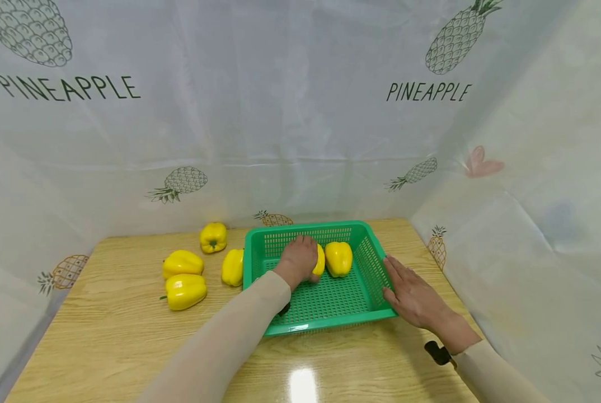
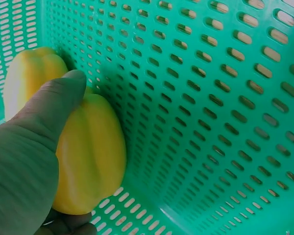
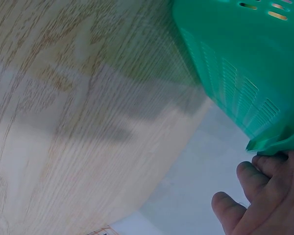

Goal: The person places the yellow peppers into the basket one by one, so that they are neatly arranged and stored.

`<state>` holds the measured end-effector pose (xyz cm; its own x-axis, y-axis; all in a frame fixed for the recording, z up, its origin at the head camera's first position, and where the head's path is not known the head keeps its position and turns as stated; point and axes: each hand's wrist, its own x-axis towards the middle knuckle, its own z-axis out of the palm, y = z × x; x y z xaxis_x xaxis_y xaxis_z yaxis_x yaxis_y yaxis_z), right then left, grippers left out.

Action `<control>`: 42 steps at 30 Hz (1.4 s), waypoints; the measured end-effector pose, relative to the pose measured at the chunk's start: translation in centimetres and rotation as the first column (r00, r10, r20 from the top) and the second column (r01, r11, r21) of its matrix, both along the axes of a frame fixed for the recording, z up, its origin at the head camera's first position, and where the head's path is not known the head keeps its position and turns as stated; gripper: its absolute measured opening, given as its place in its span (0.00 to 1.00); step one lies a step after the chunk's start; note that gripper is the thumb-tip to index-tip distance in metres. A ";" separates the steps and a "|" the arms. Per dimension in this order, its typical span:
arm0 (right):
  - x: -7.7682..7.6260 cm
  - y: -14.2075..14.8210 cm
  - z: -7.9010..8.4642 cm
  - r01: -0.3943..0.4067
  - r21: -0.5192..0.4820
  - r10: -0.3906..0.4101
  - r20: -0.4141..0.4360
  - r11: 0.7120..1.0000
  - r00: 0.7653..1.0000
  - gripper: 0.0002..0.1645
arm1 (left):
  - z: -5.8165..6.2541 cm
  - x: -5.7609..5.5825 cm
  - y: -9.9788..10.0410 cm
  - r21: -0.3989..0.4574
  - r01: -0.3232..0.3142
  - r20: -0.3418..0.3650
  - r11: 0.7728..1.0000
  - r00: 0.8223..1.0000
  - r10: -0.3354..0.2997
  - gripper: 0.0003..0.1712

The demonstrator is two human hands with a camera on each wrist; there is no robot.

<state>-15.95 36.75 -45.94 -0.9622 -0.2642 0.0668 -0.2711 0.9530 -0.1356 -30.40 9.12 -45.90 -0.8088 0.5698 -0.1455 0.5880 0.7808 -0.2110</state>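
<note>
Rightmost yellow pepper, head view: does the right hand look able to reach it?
Probably yes: the right hand only touches the green basket's rim, and the pepper sits uncovered inside; just the side wall stands between.

The head view is bright and evenly lit, seemingly from above, with a white glare patch on the surface (image 1: 104,336) at the bottom edge, small highlights on the yellow peppers (image 1: 185,291) and a glint along the green basket's (image 1: 320,321) near rim. The left wrist view is dimmer, the left grip (image 2: 27,156) shaded. Soft-edged shadows cross the surface in the right wrist view, which looks slightly hazy.
</note>
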 end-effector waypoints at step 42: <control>0.2 -0.3 0.3 -0.006 -0.014 0.006 -0.003 1.000 1.000 0.40 | 1.3 -0.2 -1.4 0.154 0.254 -0.084 0.955 0.966 -0.244 0.60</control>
